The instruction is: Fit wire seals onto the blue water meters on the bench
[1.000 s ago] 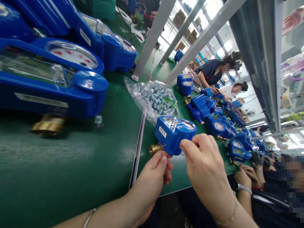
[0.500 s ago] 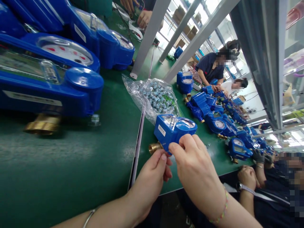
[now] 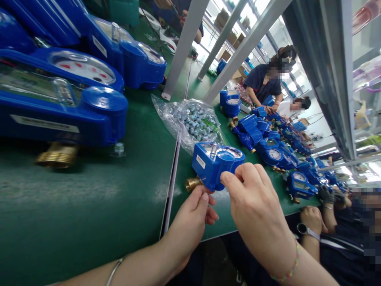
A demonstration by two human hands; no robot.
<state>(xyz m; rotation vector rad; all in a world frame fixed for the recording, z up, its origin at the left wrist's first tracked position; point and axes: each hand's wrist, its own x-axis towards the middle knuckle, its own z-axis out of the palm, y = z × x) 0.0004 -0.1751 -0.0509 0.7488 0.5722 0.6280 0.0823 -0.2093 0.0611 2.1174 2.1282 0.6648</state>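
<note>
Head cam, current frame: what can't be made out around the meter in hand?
Head view: what the right hand grips on the blue meter is hidden by the hand's own back.
Head view: whether the left hand holds the meter's underside is hidden by the meter body.
Head view: the white label is too small to read.
Head view: the bagged parts are too small to identify.
Head view: the large meters are cut off by the picture's edge.

Blue water meter [image 3: 216, 165], clear dial window on top, white label on side, brass fitting sticking out lower left; upright, tilted slightly, just above green bench edge.
</note>
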